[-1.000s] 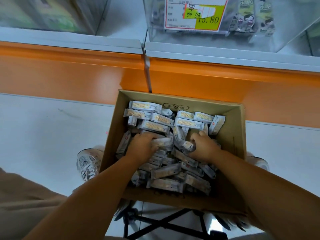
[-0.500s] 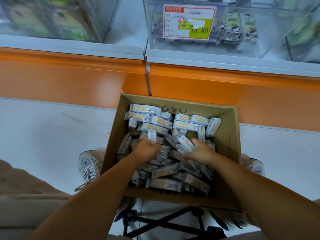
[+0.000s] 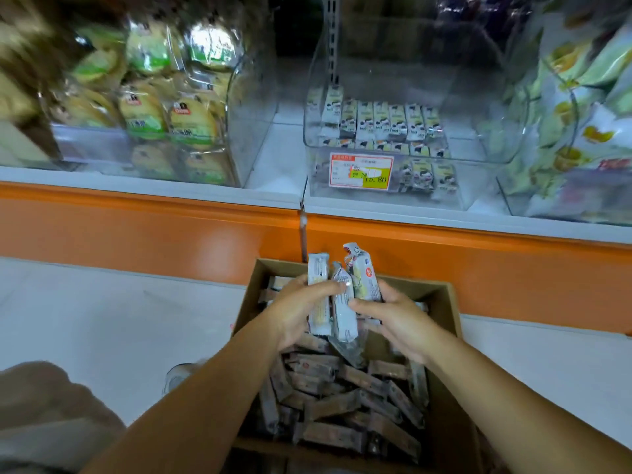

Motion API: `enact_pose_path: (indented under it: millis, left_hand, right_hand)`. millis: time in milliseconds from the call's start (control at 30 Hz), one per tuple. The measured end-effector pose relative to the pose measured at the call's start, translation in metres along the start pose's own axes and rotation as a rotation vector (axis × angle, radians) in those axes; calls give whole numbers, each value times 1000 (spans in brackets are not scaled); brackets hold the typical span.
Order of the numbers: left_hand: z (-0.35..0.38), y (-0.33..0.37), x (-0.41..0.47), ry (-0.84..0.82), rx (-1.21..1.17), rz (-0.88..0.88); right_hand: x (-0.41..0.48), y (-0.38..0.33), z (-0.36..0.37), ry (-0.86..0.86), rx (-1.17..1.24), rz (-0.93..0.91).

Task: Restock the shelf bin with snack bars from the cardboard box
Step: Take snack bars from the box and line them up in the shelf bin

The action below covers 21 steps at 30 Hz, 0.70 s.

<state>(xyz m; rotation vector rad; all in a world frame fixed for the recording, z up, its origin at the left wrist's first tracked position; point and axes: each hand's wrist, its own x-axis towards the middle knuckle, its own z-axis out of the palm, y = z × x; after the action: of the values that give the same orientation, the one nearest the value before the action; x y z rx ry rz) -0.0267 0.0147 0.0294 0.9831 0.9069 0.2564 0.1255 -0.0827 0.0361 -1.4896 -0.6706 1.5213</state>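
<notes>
An open cardboard box [image 3: 448, 323] sits low in front of me, with several wrapped snack bars [image 3: 342, 405] piled inside. Above the box, my left hand [image 3: 294, 313] and my right hand [image 3: 396, 319] together hold a bunch of snack bars [image 3: 342, 295] upright between them, fingers curled round the wrappers. Up on the shelf stands a clear plastic bin [image 3: 478, 97] with a red and yellow price tag [image 3: 360, 172]. It holds a low layer of the same kind of bars [image 3: 383, 123] at its bottom.
An orange shelf front [image 3: 136, 227] runs across under the white shelf edge. A clear bin of round cakes [image 3: 154, 107] stands at the left, and a bin of green-and-white packets [image 3: 581, 114] at the right. White floor [image 3: 102, 319] lies left and right of the box.
Both hands have risen out of the box with a bunch of bars between them. My view has tilted up, so the shelf bins now show.
</notes>
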Motion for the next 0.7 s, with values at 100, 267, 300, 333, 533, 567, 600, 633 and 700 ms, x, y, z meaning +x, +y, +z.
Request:
enact_pose_path:
  millis: [100, 267, 300, 333, 533, 567, 600, 633, 700]
  left_hand:
    - [2, 30, -15, 39, 122, 123]
    - [2, 87, -42, 48, 328, 301]
    - [2, 97, -47, 46, 320, 328]
    - [2, 106, -52, 37, 312, 354]
    - [6, 155, -73, 117, 378, 473]
    - [6, 163, -74, 157, 372, 503]
    - [6, 170, -75, 196, 382, 544]
    - [6, 177, -75, 237, 395, 587]
    - [4, 191, -76, 326, 415, 664]
  right_hand:
    - [-14, -25, 3, -11, -71, -66]
    - [-31, -68, 8, 80, -95, -163]
    - [-34, -76, 9, 77, -87, -179]
    - [-37, -84, 11, 65, -85, -199]
    - [-57, -127, 18, 61, -175, -324]
    - [-60, -135, 19, 76, -176, -344]
    - [-63, -144, 18, 93, -186, -368]
    - [-66, -154, 17, 115, -217, -397]
    - [-65, -175, 12, 189, -325, -458]
